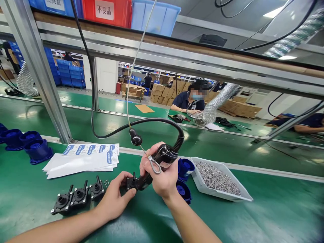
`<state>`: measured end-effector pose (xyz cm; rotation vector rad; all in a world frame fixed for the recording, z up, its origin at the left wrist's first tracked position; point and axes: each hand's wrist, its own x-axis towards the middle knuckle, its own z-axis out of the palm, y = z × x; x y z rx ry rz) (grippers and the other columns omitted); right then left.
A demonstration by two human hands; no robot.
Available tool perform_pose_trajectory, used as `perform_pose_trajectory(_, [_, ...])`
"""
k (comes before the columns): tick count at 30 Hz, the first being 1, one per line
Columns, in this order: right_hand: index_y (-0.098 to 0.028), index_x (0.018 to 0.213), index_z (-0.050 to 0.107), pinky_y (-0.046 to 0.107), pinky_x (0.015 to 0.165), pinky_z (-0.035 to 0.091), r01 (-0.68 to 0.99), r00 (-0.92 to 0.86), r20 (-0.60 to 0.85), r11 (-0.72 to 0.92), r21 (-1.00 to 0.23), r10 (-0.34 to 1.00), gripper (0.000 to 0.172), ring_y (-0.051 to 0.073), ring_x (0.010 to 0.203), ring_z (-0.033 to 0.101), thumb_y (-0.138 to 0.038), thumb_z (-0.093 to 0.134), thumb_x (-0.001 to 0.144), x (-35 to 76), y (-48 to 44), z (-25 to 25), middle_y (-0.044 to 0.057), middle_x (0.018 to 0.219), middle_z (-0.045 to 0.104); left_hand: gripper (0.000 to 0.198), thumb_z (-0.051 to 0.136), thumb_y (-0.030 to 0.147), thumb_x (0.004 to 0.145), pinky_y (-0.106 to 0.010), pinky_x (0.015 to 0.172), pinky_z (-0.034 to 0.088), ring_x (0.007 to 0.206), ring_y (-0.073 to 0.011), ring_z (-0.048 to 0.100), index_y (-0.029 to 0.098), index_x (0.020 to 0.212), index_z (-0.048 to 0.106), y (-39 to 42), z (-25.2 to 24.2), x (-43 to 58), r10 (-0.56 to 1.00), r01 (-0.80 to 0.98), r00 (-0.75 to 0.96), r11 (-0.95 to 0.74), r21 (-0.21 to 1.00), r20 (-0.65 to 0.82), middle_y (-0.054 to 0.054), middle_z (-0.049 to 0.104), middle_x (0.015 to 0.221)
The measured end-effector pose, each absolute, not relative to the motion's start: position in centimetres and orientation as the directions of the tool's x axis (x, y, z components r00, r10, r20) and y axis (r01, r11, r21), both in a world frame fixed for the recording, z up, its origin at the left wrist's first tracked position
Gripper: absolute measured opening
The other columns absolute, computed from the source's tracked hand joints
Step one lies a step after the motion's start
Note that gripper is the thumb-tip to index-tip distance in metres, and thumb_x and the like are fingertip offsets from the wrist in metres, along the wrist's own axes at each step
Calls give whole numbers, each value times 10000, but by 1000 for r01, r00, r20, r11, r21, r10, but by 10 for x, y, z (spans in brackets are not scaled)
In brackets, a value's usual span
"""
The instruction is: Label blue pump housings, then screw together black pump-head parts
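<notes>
My right hand [163, 175] is wrapped round a black corded electric screwdriver [165, 153], which hangs from a thin cable by a metal loop. The tool tilts down to the left, and its tip end meets a small black pump housing [132, 182]. Thumb and fingers of my left hand [117, 195] grip that housing from the left; the bit itself is hidden. Left of this hand, several similar black pump housings [79, 195] with silvery screws in their corners stand in a row. A few loose screws [106, 183] lie beside them.
A white tray [244, 198] full of small screws sits at the right, beside blue plastic cups [186, 167]. Label sheets [86, 162] and more blue cups [36, 150] lie left. A metal post [45, 74] and black cord [92, 101] cross the view. A co-worker [189, 99] sits opposite.
</notes>
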<state>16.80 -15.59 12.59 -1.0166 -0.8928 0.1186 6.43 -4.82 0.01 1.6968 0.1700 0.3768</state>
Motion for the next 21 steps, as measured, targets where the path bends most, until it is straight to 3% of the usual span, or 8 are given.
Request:
perform_pose_trajectory(3, [-252, 894, 556, 264, 435, 421, 280, 649, 575, 547, -789, 498, 270, 112, 443, 489, -315, 810, 828, 166, -150, 120, -64, 653, 562, 258, 718, 320, 899, -422, 995, 503, 1042, -278, 660, 213, 1109, 613, -49, 1, 65, 340, -107, 930, -117, 987, 141, -74, 711, 1080])
perform_pose_trajectory(10, [-248, 850, 557, 307, 555, 482, 259, 715, 503, 486, -835, 485, 303, 160, 607, 559, -225, 832, 725, 166, -148, 118, -41, 699, 577, 297, 754, 290, 872, -454, 1036, 520, 1059, -281, 674, 201, 1119, 616, -51, 0, 66, 367, -87, 924, -64, 994, 105, -87, 711, 1095])
perform_pose_trajectory(17, [-252, 796, 514, 280, 477, 403, 312, 686, 560, 507, -804, 465, 287, 131, 519, 472, -299, 797, 782, 157, -144, 115, -47, 651, 531, 292, 768, 354, 911, -433, 1060, 523, 1106, -284, 683, 201, 1112, 622, -49, -2, 64, 352, -115, 927, -71, 991, 133, -74, 722, 1082])
perform_pose_trajectory(21, [-247, 809, 516, 263, 468, 427, 337, 695, 561, 485, -807, 450, 276, 123, 484, 503, -259, 791, 790, 159, -142, 120, -60, 619, 551, 297, 756, 349, 895, -449, 1038, 546, 1067, -286, 696, 196, 1110, 619, -50, 0, 63, 357, -87, 927, -88, 992, 113, -91, 728, 1099])
